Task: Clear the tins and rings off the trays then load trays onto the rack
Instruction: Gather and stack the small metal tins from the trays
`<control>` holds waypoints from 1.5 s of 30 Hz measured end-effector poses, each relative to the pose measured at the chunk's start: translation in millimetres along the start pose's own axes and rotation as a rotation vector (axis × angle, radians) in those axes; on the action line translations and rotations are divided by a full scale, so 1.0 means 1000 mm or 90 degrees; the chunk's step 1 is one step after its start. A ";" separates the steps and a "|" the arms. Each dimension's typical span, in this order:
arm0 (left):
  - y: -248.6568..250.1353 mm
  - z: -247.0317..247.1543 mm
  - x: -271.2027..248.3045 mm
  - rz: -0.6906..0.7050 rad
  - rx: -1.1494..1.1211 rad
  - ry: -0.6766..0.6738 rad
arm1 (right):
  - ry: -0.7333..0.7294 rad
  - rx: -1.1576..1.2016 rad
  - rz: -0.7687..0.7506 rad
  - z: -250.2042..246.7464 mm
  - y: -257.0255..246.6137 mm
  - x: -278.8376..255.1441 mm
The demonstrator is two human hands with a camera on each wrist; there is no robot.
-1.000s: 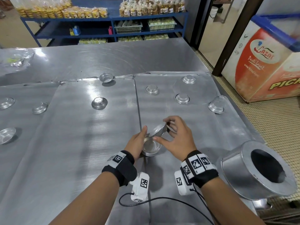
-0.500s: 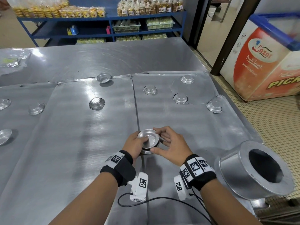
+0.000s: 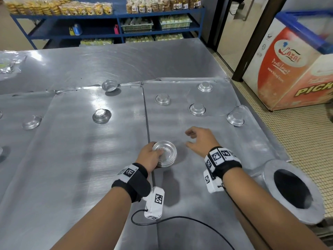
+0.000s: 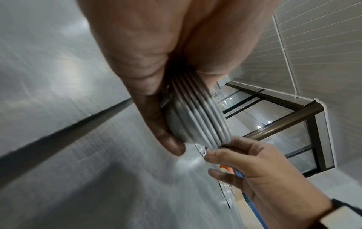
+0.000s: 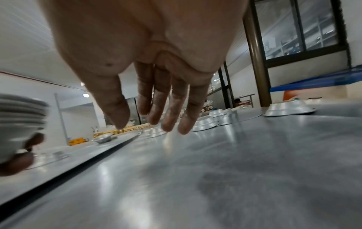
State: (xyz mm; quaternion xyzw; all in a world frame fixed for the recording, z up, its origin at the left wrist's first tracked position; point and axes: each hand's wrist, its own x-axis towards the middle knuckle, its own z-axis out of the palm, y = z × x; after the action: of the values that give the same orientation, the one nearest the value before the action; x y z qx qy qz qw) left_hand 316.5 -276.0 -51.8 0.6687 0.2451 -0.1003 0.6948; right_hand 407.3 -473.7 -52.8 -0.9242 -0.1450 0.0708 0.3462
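My left hand (image 3: 152, 156) grips a stack of several nested metal tins (image 3: 166, 155), thumb in the top one and fingers underneath; the stacked rims (image 4: 203, 117) show in the left wrist view. The stack (image 5: 18, 117) sits at the left edge of the right wrist view. My right hand (image 3: 197, 140) hovers open, empty, just right of the stack above the right tray (image 3: 189, 177); its fingers (image 5: 168, 108) are spread. Loose tins lie upside down on the right tray (image 3: 162, 99), (image 3: 197, 109), (image 3: 205, 86), (image 3: 235, 119). More tins rest on the middle tray (image 3: 101, 115), (image 3: 109, 85).
A large metal ring (image 3: 293, 191) lies at the table's near right corner. Further tins (image 3: 32, 122) lie on the left tray. A blue shelf (image 3: 115, 20) of packaged goods stands behind the table, and a freezer chest (image 3: 295, 69) stands on the tiled floor at right.
The right hand set a tin into the stack, then let go and drew away to the right with fingers spread. The left hand keeps hold of the stack.
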 end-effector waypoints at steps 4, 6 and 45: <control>0.006 0.006 0.010 0.001 -0.004 0.003 | 0.083 -0.074 0.104 -0.016 0.030 0.032; 0.010 0.010 0.015 -0.001 -0.004 0.006 | 0.099 -0.144 0.156 -0.026 0.046 0.044; 0.025 -0.023 -0.017 -0.013 0.016 -0.034 | 0.257 -0.045 0.276 -0.053 0.014 0.030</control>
State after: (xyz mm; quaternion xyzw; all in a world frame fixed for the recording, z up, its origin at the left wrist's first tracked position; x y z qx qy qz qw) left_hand 309.2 -254.3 -21.3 0.6717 0.2320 -0.1282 0.6918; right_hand 450.9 -507.2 -23.0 -0.9405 0.1251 -0.0473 0.3122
